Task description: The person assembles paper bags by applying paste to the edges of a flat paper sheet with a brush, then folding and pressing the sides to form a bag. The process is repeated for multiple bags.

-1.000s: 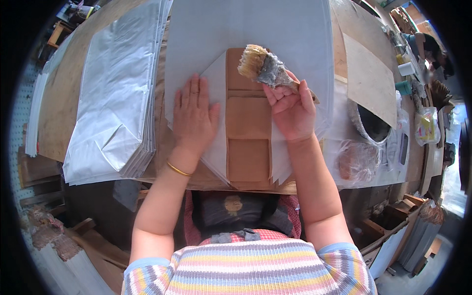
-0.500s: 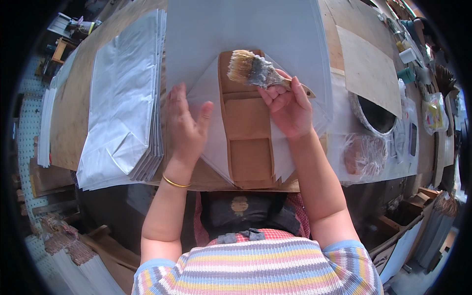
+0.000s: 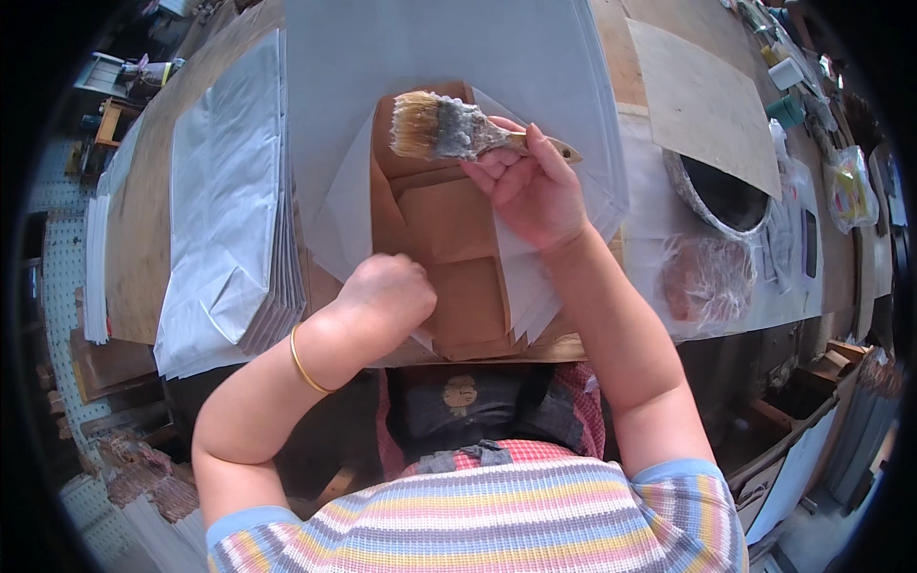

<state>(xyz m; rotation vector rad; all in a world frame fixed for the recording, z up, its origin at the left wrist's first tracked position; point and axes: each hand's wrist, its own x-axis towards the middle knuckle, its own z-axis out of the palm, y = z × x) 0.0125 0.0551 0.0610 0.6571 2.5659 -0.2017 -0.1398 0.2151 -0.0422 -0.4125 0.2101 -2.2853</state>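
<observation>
My right hand (image 3: 535, 196) is closed round the wooden handle of a wide paintbrush (image 3: 458, 129). Its bristles point left, and pale, crusted matter coats the middle. Below the brush lies a folded brown paper strip (image 3: 449, 220), with flaps and creases, between pale paper corners (image 3: 344, 205) spreading to both sides. My left hand (image 3: 390, 294), wearing a gold bangle at the wrist, rests with fingers curled against the strip's lower left edge. The undersides of those fingers are hidden, so anything in them cannot be seen. Large white paper sheets (image 3: 430, 43) lie beneath and beyond.
A stack of folded white paper bags (image 3: 224, 191) lies on the left of the wooden table. To the right are a round dark basin (image 3: 721, 196), partly covered by a board (image 3: 702, 105), and a clear plastic bag (image 3: 707, 277). A phone (image 3: 810, 244) lies further right.
My left hand has come down and inward, from open with fingers spread to curled at the brown paper. The brush in my right hand has shifted slightly left in the picture.
</observation>
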